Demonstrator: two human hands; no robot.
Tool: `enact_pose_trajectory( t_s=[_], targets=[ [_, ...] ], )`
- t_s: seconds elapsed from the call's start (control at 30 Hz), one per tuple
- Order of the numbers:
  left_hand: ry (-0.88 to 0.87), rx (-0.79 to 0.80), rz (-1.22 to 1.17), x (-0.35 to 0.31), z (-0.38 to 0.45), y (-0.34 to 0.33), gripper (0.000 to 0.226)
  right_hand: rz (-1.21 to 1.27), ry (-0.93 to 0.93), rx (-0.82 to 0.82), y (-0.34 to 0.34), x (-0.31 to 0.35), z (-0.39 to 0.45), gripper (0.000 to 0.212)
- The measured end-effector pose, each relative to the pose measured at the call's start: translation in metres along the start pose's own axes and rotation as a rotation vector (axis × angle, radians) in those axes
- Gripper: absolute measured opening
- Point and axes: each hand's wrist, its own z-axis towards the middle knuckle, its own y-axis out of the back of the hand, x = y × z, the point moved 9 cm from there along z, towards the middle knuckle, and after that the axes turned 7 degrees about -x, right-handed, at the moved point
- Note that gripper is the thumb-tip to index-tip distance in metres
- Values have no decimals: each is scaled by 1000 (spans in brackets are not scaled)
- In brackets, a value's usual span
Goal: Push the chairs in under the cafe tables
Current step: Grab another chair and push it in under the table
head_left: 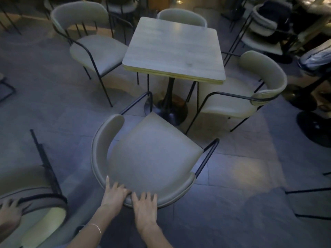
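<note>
Both hands apparently on chair (pixel 152 158) backrest.

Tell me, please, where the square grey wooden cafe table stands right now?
In the head view the square grey wooden cafe table stands upper centre on its black pedestal, ringed by beige cushioned chairs, straight beyond the near chair whose backrest both hands grip.

The grey tiled floor (pixel 232 176) carries the pedestal-based square surface (pixel 175 51) and four cushioned chairs (pixel 152 154) around it.
</note>
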Motion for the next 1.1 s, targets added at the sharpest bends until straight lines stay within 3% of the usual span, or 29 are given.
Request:
enact_pose_trajectory(
  t_s=[0.23, 0.4, 0.63, 0.77, 0.87, 0.9, 0.97, 1.03, 1.1],
  targets=[
    [19, -19, 4, -10, 54, 36, 49, -16, -9, -97, 40, -41, 44, 57],
    [22, -45, 7, -18, 100, 67, 49, -19, -4, -145, 71, -71, 83, 49],
    [-31, 50, 21, -27, 120, 67, 53, 4, 35, -128, 75, -86, 94, 55],
    [-68, 268, -30, -32, 120, 70, 64, 89, 22, 10, 72, -89, 101, 52],
    [-82, 448, -236, -30, 134, 91, 90, 149, 55, 104, 97, -107, 111, 83],
    [-61, 402, -368, -25, 147, 108, 92, 217, 12, 40, 115, -121, 119, 82],
    [19, 98, -600, -5, 183, 160, 88, 374, -186, -172, 156, -167, 134, 73],
    [94, -209, -591, 24, 215, 204, 81, 394, -456, -353, 181, -220, 139, 71],
    [155, -220, -474, 51, 245, 215, 81, 431, -736, -383, 177, -262, 134, 80]
  ],
)
